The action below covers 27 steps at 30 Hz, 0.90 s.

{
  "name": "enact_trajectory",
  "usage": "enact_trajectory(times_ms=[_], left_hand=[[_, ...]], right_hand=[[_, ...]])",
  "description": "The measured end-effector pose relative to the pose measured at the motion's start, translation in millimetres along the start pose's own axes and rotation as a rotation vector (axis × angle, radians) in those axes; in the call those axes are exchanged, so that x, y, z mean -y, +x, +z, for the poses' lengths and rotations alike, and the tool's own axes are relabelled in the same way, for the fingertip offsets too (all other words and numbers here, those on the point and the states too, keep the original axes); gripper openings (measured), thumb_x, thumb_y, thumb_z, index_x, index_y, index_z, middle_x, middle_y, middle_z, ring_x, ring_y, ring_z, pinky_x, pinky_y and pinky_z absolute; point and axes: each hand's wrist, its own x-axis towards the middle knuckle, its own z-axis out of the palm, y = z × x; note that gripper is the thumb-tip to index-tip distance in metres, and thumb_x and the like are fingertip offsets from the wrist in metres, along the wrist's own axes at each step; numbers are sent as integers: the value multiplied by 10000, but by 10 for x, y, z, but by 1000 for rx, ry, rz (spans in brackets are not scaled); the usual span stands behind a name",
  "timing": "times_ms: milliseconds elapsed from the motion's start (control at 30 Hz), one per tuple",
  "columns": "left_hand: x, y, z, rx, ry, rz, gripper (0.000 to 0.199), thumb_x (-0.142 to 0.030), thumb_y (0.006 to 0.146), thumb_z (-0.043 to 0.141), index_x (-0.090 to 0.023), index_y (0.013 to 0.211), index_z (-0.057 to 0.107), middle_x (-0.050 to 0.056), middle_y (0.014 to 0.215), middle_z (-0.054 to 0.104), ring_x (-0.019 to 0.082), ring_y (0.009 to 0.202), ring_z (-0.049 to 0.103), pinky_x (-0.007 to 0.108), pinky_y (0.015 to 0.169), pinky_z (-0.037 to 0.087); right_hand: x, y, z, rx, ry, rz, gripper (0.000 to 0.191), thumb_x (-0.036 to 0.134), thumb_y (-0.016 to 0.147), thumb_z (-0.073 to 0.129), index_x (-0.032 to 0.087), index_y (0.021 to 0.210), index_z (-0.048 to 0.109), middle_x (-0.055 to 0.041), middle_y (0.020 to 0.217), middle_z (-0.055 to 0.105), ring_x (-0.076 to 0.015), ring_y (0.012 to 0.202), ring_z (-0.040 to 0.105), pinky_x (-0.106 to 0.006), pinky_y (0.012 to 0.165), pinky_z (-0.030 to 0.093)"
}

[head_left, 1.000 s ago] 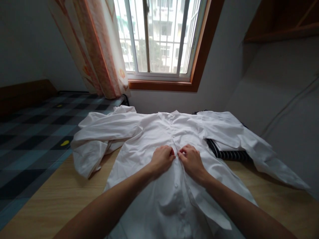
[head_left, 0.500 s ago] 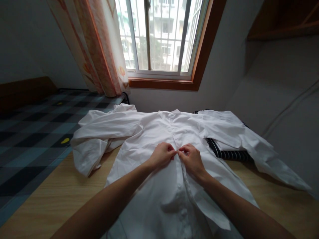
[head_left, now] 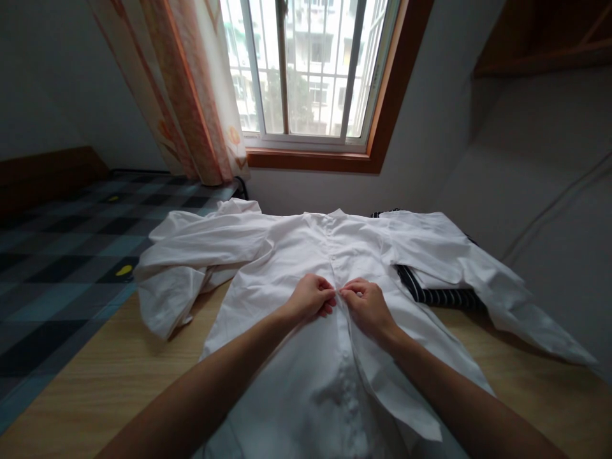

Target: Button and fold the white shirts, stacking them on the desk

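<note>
A white button-front shirt (head_left: pixel 282 255) lies face up with its sleeves spread to both sides. My left hand (head_left: pixel 313 296) pinches the edge of the shirt's front near its middle. Close beside it, my right hand (head_left: pixel 367 306) grips the other side of the front strip between thumb and fingers. The fingertips nearly meet, and the button between them is too small to make out. Above the hands the front edges lie together; lower down, the right front panel hangs loose in folds.
The shirt lies on a light wooden table (head_left: pixel 109 363). Striped dark cloth (head_left: pixel 444 298) sits under the right sleeve. On the left is a bed with a checked cover (head_left: pixel 62 255). Behind are a curtain (head_left: pixel 176 95) and a barred window (head_left: pixel 310 76).
Both hands stay at the same place on the front strip, with small shifts of the fingers. The left hand's lower fingers have curled slightly, and the lower folds have moved a little.
</note>
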Motion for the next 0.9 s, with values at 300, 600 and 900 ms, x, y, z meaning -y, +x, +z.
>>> enact_trajectory(times_ms=[300,600,900], left_hand=[[45,16,13,21,-85,-35,143,-81,806,535,-108,669,568,-1,540,613,69,388,533,166,395,418],[1,-14,68,-16,-135,-107,185,-46,781,497,-108,620,566,7,456,583,94,402,559,182,430,448],[10,-34,110,-51,-245,-84,187,-31,792,527,-113,623,539,-6,471,573,71,415,545,167,446,436]], right_hand=[[-22,37,-16,41,56,107,155,279,712,649,151,728,735,-35,674,690,-174,628,589,-266,596,439],[79,-73,57,-76,-227,-87,86,198,773,628,172,716,686,-34,760,634,-162,694,571,-280,682,424],[85,-115,83,-99,-504,-230,107,158,806,602,186,710,638,-32,778,625,-198,811,571,-334,788,369]])
